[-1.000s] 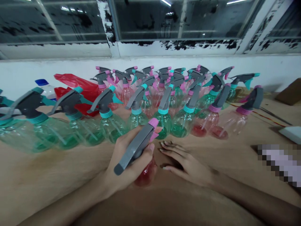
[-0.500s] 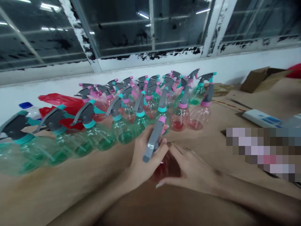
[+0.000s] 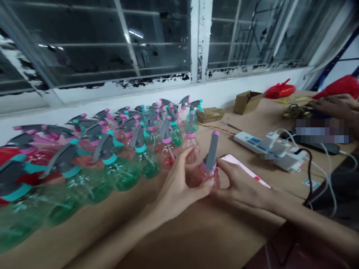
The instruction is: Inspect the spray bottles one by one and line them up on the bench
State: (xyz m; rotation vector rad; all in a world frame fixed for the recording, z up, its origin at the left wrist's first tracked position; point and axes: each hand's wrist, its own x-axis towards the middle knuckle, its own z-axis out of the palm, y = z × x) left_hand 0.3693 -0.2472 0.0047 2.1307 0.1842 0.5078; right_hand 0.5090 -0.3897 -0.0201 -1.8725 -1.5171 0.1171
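A pink spray bottle (image 3: 199, 172) with a grey trigger head stands upright between my hands, its lower part partly covered by them. My left hand (image 3: 179, 186) curves round its left side, thumb pressed to the front and index finger stretched behind. From the right, my right hand (image 3: 241, 183) grips the bottle just below the pink collar; some of its fingertips are hidden. Close beyond my left fingers is another pink spray bottle (image 3: 191, 144). Rows of green spray bottles (image 3: 122, 173) and pink ones spread to the left, their grey heads bearing turquoise or pink parts.
A phone (image 3: 246, 170) lies right of my right hand. Behind it are a white power strip (image 3: 252, 144) with plugs and cables, tweezers (image 3: 231, 126) and a cardboard box (image 3: 246, 101). Another person's hands (image 3: 338, 106) are at the far right, near a red bag (image 3: 340, 86).
The view has swung right, bringing the phone, power strip and another person's hands into sight. My left hand has gone from the trigger head to the bottle's side; my right hand has closed near the collar.
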